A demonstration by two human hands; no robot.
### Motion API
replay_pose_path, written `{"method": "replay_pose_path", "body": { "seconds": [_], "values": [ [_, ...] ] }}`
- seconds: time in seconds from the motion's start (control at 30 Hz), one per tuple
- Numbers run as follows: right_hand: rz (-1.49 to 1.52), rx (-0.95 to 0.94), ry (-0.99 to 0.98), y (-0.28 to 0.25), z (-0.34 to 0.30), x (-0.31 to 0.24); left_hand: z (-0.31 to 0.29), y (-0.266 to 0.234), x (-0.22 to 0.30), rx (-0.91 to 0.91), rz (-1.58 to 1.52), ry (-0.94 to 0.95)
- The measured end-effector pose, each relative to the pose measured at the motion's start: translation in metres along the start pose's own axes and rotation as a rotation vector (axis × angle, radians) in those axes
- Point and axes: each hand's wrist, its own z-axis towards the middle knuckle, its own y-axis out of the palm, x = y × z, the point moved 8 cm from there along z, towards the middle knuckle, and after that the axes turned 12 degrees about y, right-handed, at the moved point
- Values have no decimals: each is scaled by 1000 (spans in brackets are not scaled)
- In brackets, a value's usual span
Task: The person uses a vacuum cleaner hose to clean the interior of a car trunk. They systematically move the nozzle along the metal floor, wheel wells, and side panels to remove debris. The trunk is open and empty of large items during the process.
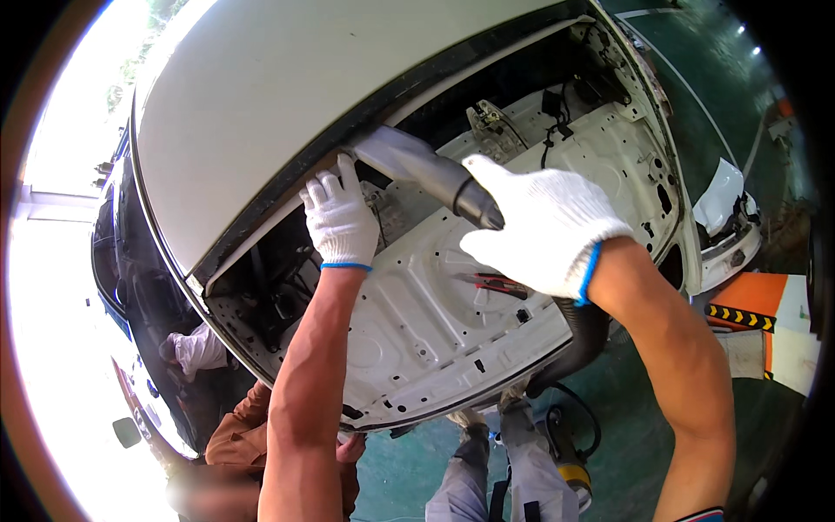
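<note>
My right hand (pixel 557 222), in a white knit glove with a blue cuff, is wrapped round a vacuum nozzle (pixel 409 163). This grey nozzle has a black collar, and its tip reaches the rear edge of the cream car roof (pixel 278 96). Below my wrist a black corrugated hose (pixel 587 335) runs down out of the car. My left hand (pixel 341 217), gloved alike, rests its extended fingers against the dark strip (pixel 287 167) along the roof edge, beside the nozzle tip; nothing shows in it. My right palm hides part of the collar.
Red-handled pliers (pixel 500 284) lie on the bare white car floor pan (pixel 417 322). Another person in a brown sleeve (pixel 239 435) is close at lower left. A yellow-and-black vacuum canister (pixel 572 474) stands by my feet. A dark car (pixel 165 287) is at left, an orange-and-white barrier (pixel 748 296) at right.
</note>
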Motion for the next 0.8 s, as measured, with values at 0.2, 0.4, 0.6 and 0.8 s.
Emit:
{"method": "replay_pose_path", "body": {
  "seconds": [0.2,0.4,0.6,0.8],
  "values": [
    [-59,2,2,-18,8,8,-2,-1,-1,19,14,8],
    [-8,45,119,-32,6,51,-6,-3,-4,37,0,6],
    [54,152,162,-38,0,85,0,-5,0,46,-10,16],
    [9,70,96,-21,-9,45,-2,-5,-3,22,51,3]
  ]
}}
